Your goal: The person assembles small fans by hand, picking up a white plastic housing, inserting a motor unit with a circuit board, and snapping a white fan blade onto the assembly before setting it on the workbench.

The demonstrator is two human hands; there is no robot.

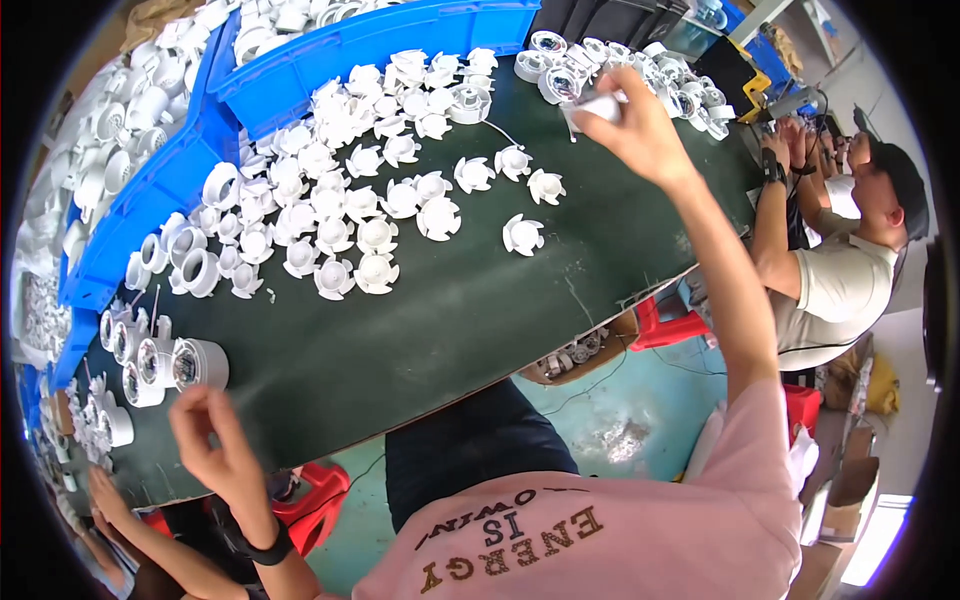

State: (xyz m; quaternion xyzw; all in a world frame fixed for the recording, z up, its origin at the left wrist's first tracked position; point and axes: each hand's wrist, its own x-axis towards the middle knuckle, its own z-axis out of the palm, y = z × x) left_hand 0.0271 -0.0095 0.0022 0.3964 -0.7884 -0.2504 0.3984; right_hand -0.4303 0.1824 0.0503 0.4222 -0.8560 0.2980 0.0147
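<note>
My right hand [640,125] is raised over the far right of the dark green table, its fingers closed round a small white plastic part [600,108]. The shape of this part is mostly hidden by the fingers. Just beyond it lies a heap of round white housings [560,75] with shiny fittings inside. At the left, my left hand [215,445] hovers by the near edge with loosely curled fingers and a gap inside them, nothing visible in it. Closest to it is a short white cylindrical housing [200,364], one of several grouped there.
Many white finned plastic caps [375,235] spread over the table [400,350], with white rings [200,270] among them. Blue bins [380,50] full of white parts line the far and left sides. Co-workers sit at right [840,270] and lower left. Red stools [668,325] stand below.
</note>
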